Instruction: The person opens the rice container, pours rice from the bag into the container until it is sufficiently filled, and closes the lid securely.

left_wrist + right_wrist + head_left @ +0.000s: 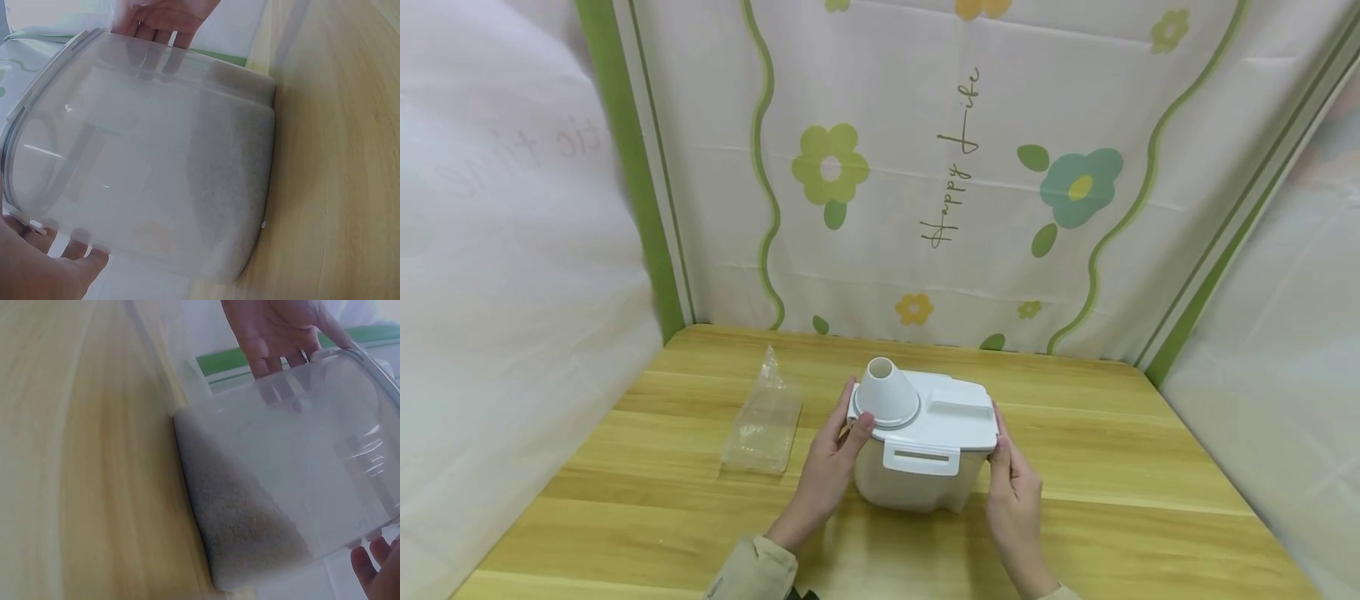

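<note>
A clear plastic storage container [910, 487] with a white lid [951, 429] is between both hands. A white cone-shaped spout [889, 398] rises from the lid's left part, and a latch [922, 458] sits on the front side. Pale grains [244, 519] lie sloped in the bottom, piled unevenly. My left hand [827, 471] grips the container's left end, thumb by the foot of the cone. At the opposite end my right hand [1017, 492] holds the side just under the lid. In the left wrist view the container's base is right at the tabletop.
A clear plastic bag [763, 429] lies flat on the wooden table [625, 492], left of the container. Patterned white curtains [880, 267] enclose the table at the back and both sides. A tiny white speck [264, 224] shows beside the container's base.
</note>
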`<state>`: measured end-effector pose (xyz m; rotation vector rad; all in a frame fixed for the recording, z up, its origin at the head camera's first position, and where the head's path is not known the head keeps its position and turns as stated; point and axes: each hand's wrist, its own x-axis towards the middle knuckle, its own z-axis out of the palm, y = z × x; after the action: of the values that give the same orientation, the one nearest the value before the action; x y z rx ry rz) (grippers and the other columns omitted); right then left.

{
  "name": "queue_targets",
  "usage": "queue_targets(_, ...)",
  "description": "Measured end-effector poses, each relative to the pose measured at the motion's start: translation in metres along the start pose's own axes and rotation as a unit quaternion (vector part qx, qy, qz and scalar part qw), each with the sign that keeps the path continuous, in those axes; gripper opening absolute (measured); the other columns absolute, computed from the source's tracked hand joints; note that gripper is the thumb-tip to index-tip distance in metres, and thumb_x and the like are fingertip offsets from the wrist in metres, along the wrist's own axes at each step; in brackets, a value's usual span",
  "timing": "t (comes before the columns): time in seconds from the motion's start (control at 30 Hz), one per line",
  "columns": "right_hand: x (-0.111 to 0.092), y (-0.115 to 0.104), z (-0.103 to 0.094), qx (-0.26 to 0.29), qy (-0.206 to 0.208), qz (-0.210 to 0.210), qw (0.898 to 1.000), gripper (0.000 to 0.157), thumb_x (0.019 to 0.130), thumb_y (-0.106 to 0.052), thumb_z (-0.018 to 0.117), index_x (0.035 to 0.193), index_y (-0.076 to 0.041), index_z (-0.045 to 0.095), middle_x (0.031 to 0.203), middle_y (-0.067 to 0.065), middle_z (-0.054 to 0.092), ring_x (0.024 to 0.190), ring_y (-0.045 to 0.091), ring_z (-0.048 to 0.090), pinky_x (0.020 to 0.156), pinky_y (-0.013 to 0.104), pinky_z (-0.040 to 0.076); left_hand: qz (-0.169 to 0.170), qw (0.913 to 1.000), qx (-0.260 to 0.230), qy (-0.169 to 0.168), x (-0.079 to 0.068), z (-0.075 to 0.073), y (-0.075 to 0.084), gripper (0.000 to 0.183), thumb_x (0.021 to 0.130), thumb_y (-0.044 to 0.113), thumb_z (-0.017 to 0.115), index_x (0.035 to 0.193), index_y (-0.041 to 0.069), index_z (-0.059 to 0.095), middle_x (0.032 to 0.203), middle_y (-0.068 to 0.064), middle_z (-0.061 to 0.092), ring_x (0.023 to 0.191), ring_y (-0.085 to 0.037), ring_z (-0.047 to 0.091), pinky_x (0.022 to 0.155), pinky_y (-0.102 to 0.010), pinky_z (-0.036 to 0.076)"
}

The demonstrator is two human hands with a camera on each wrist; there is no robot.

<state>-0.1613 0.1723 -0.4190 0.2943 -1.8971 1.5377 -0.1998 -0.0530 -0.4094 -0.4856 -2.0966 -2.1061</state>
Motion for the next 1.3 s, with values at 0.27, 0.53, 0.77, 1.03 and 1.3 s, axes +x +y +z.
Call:
queue_targets(0.27, -0.0011, -0.0009, 0.0002, -0.004, 0.002, -0.001, 1.000, 0.039, 0.107, -0.002, 0.034, 0.143, -0.001, 0.047, 0.145, 0.010, 0.047, 0.131, 0.018, 0.046, 0.100, 0.021, 0.042, 0.000, 1.0000, 0.007, 0.004, -0.0009, 0.0008, -0.0001, 0.062, 0.104, 0.029, 0.052, 0.158, 0.018, 0.021, 0.158, -0.001, 0.026, 0.143, -0.017, 0.025, 0.112, -0.036, 0.031)
queue_targets(0.53, -0.0010, -0.0051, -0.0004, 0.009, 0.008, 0.032, 0.999, 0.038, 0.108, -0.009, 0.034, 0.141, 0.003, 0.048, 0.145, 0.006, 0.048, 0.131, 0.022, 0.046, 0.100, 0.022, 0.043, 0.006, 0.9999, 0.006, 0.007, -0.0009, 0.0020, 0.0000, 0.061, 0.105, 0.027, 0.051, 0.157, 0.023, 0.021, 0.157, -0.002, 0.028, 0.142, -0.018, 0.026, 0.112, -0.035, 0.030)
queue_targets(0.77, -0.0015, -0.0038, -0.0013, 0.016, 0.006, 0.042, 0.999, 0.038, 0.109, -0.010, 0.033, 0.142, -0.002, 0.050, 0.145, 0.005, 0.048, 0.129, 0.018, 0.048, 0.098, 0.022, 0.045, 0.003, 1.0000, 0.007, 0.006, -0.0018, 0.0023, 0.0012, 0.062, 0.105, 0.028, 0.050, 0.158, 0.020, 0.020, 0.158, -0.005, 0.027, 0.143, -0.019, 0.025, 0.113, -0.037, 0.029)
queue_targets(1.03, -0.0033, -0.0018, -0.0014, 0.024, 0.001, 0.037, 0.999, 0.038, 0.108, -0.008, 0.033, 0.142, -0.003, 0.049, 0.145, 0.007, 0.047, 0.129, 0.017, 0.049, 0.098, 0.021, 0.045, -0.004, 0.9999, 0.010, 0.007, -0.0031, 0.0023, 0.0002, 0.061, 0.105, 0.029, 0.050, 0.158, 0.021, 0.020, 0.159, -0.007, 0.026, 0.143, -0.020, 0.024, 0.113, -0.036, 0.029)
queue_targets(1.3, -0.0031, -0.0028, -0.0013, 0.030, 0.001, 0.044, 0.999, 0.038, 0.109, -0.010, 0.032, 0.142, 0.001, 0.048, 0.146, 0.007, 0.046, 0.130, 0.020, 0.047, 0.099, 0.022, 0.045, -0.005, 0.9999, 0.008, 0.006, -0.0028, 0.0024, -0.0003, 0.061, 0.105, 0.030, 0.050, 0.158, 0.024, 0.019, 0.158, -0.004, 0.027, 0.143, -0.019, 0.024, 0.113, -0.036, 0.029)
